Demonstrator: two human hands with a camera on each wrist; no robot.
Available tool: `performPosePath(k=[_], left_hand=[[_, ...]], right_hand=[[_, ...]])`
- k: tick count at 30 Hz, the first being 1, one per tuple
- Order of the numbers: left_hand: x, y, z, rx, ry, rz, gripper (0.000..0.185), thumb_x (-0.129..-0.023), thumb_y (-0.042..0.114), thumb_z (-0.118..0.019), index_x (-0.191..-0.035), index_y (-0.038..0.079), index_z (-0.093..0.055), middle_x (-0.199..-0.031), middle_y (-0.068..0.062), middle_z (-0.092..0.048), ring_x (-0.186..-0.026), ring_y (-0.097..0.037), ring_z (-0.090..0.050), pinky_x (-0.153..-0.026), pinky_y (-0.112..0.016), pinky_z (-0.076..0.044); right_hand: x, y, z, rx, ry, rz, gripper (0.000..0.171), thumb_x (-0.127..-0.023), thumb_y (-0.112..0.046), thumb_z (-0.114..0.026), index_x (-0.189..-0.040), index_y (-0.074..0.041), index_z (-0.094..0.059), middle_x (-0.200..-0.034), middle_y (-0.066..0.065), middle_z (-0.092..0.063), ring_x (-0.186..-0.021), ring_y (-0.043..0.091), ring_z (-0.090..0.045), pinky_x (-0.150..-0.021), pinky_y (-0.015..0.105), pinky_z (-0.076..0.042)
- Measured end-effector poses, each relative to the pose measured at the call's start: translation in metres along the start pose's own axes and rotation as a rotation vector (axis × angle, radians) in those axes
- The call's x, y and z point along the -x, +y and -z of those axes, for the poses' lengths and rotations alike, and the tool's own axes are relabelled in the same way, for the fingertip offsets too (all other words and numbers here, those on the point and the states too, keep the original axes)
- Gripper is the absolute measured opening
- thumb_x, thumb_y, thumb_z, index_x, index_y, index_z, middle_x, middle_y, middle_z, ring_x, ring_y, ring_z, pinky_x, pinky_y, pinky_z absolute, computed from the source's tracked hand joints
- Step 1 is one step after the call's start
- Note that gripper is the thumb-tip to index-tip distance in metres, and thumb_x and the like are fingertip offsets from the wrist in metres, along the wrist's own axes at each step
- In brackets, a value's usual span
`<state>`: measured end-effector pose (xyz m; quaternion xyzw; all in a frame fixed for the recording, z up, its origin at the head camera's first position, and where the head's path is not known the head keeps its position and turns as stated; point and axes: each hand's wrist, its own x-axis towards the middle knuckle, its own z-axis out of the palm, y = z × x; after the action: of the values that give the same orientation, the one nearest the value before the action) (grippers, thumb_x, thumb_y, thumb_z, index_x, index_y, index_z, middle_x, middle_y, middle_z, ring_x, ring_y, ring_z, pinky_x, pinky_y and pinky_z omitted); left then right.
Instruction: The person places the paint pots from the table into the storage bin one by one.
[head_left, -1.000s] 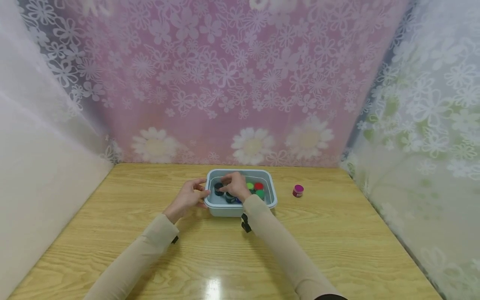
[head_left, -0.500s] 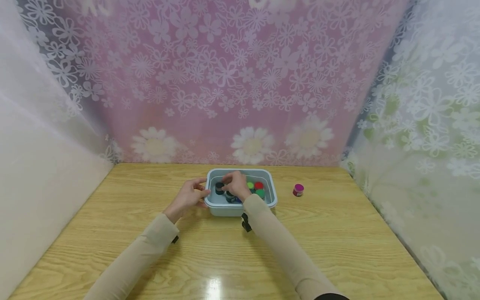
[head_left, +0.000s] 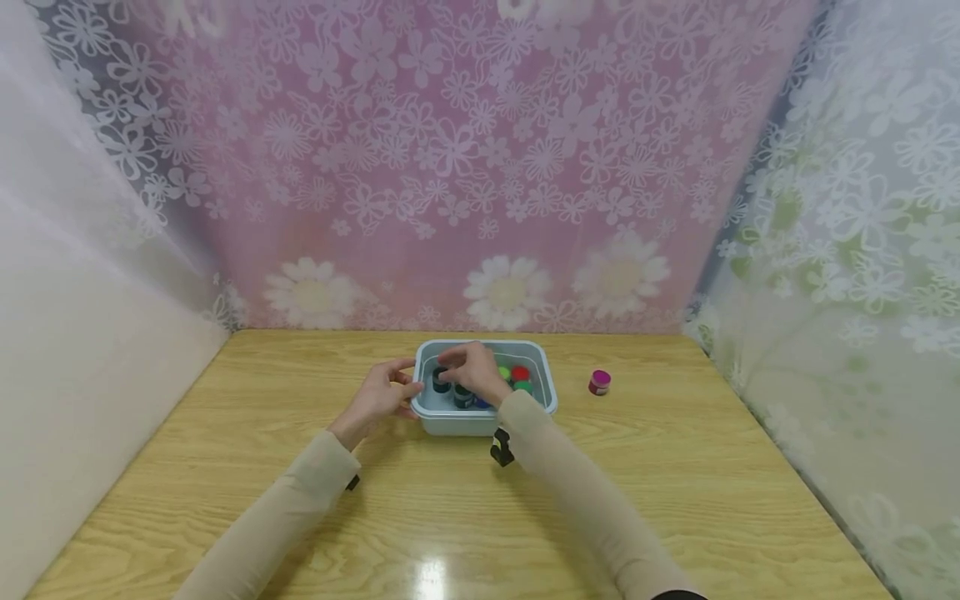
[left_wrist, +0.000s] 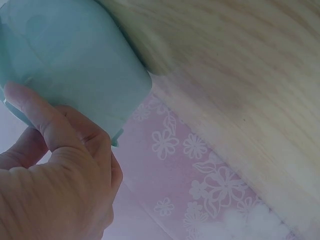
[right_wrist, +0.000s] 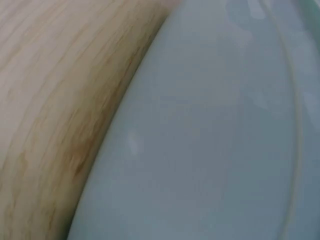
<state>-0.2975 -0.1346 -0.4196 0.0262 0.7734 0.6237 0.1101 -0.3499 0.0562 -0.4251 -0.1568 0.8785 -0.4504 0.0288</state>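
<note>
In the head view a pale blue-grey plastic tub (head_left: 459, 426) stands on the wooden table. My left hand (head_left: 378, 396) grips its left rim; in the left wrist view the fingers (left_wrist: 47, 120) lie against the tub's wall. My right hand (head_left: 480, 372) reaches inside, thumb and fingers around a small dark jar (head_left: 440, 384) at the left. A second dark jar (head_left: 463, 398) stands below the hand. To the right sit jars with red (head_left: 520, 374), lime (head_left: 504, 373) and green (head_left: 522, 387) lids, and a blue one partly hidden by the wrist.
A small jar with a magenta lid (head_left: 600, 382) stands on the table (head_left: 675, 467), right of the tub. A pink flowered curtain (head_left: 480, 167) hangs behind the table's back edge. Pale sheets flank both sides.
My right forearm has shifted slightly to the right, and its fingers have spread a little around the dark jar. The left hand keeps its grip on the tub.
</note>
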Motion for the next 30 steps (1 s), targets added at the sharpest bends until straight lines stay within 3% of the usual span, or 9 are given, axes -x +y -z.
performPosePath(k=[6, 15, 22, 30], left_hand=[[-0.003, -0.003, 0.001, 0.002, 0.009, 0.005, 0.056, -0.095, 0.005, -0.063, -0.147, 0.007, -0.043, -0.107, -0.015, -0.046, -0.07, -0.019, -0.06, -0.071, -0.048, -0.063], [-0.004, -0.005, 0.002, 0.013, 0.009, 0.004, 0.056, -0.095, 0.005, -0.063, -0.147, 0.006, -0.042, -0.107, -0.016, -0.046, -0.068, -0.019, -0.059, -0.062, -0.04, -0.063], [-0.003, -0.004, 0.0, 0.011, 0.015, 0.011, 0.057, -0.094, 0.004, -0.063, -0.147, 0.008, -0.043, -0.107, -0.015, -0.047, -0.069, -0.02, -0.059, -0.068, -0.046, -0.063], [-0.004, -0.004, -0.001, 0.014, 0.016, 0.013, 0.056, -0.094, 0.004, -0.063, -0.147, 0.008, -0.044, -0.105, -0.015, -0.047, -0.068, -0.019, -0.058, -0.072, -0.051, -0.061]], right_hand=[[0.009, -0.002, 0.012, -0.064, -0.098, 0.033, 0.033, -0.089, -0.011, -0.073, -0.12, -0.003, -0.069, -0.114, 0.014, -0.071, -0.101, 0.022, -0.068, -0.083, 0.033, -0.06], [0.016, 0.011, 0.038, -0.168, -0.284, 0.091, 0.04, -0.093, -0.017, -0.069, -0.129, -0.002, -0.062, -0.124, 0.019, -0.066, -0.107, 0.02, -0.067, -0.091, 0.038, -0.058], [0.026, 0.015, 0.06, -0.181, -0.292, 0.089, 0.04, -0.092, -0.02, -0.07, -0.128, -0.003, -0.063, -0.125, 0.019, -0.065, -0.111, 0.025, -0.065, -0.097, 0.047, -0.054], [0.039, 0.025, 0.083, -0.212, -0.231, 0.071, 0.041, -0.093, -0.02, -0.069, -0.129, -0.001, -0.062, -0.125, 0.019, -0.065, -0.113, 0.039, -0.061, -0.094, 0.058, -0.051]])
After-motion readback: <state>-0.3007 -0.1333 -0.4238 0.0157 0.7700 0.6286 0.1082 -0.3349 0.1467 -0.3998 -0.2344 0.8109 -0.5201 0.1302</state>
